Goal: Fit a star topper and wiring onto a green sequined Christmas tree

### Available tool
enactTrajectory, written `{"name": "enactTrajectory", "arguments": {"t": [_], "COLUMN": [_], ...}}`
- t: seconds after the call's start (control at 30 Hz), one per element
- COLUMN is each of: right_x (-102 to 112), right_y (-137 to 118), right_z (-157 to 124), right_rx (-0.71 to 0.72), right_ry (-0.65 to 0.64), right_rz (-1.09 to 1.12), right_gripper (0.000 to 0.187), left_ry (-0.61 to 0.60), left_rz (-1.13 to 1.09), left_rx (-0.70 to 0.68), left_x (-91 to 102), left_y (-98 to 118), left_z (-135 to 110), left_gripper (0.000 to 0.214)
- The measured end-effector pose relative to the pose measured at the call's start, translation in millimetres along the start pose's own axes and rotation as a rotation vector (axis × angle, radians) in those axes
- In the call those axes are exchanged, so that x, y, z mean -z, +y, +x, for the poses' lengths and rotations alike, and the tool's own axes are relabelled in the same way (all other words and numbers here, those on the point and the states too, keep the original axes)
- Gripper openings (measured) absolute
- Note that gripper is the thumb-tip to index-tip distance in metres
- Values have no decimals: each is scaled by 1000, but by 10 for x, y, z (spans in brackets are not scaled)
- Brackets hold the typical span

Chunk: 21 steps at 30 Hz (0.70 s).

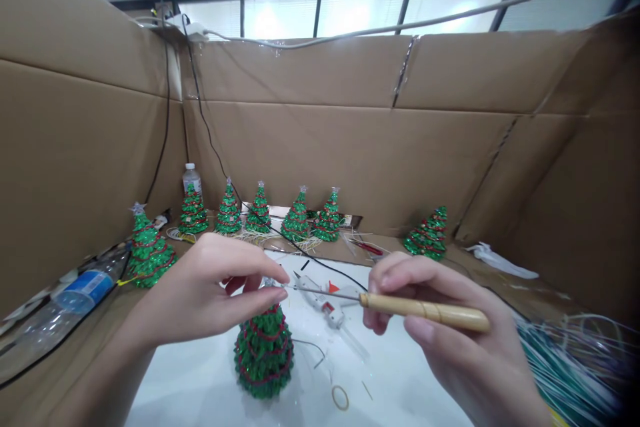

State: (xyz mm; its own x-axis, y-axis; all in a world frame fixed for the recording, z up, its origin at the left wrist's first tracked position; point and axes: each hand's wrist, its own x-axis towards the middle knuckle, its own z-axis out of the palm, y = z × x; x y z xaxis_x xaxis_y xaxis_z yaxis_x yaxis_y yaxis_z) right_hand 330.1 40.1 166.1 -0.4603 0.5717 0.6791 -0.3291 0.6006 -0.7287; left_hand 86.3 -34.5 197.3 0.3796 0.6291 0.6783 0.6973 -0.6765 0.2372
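My right hand [433,303] grips the light wooden handle of an awl [430,313], its thin metal shaft pointing left. At the awl's tip, the thumb and forefinger of my left hand [225,290] come together in a pinch. Whatever sits between them is too small to make out. Just below and behind those fingers stands a small green Christmas tree [265,353] with red garland, upright on the white work surface [400,373]. My left fingers partly cover its pale top, so I cannot tell whether they touch it.
A glue gun [325,307] lies behind the awl, near a rubber band [340,397]. Several finished trees [296,215] line the cardboard wall [310,147]. Left lies a plastic bottle [85,290]; right, a bundle of green and white strands [565,367]. Red-handled pliers [367,247] rest at the back.
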Motion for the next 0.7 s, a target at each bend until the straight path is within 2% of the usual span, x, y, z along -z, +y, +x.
{"name": "enactTrajectory", "arguments": {"t": [0.4, 0.63, 0.7], "right_x": [13, 25, 22], "right_y": [5, 16, 12], "right_z": [-3, 22, 28], "right_rx": [-27, 23, 35], "right_ry": [-50, -67, -65], "right_rz": [-8, -58, -75], "right_gripper": [7, 5, 10], "left_ry": [-7, -20, -28], "left_rz": [-21, -53, -54], "left_rx": [7, -14, -12], "left_x": [7, -4, -3], "left_y": [-10, -41, -43], "left_z": [-9, -4, -5], "left_gripper": [9, 9, 9]}}
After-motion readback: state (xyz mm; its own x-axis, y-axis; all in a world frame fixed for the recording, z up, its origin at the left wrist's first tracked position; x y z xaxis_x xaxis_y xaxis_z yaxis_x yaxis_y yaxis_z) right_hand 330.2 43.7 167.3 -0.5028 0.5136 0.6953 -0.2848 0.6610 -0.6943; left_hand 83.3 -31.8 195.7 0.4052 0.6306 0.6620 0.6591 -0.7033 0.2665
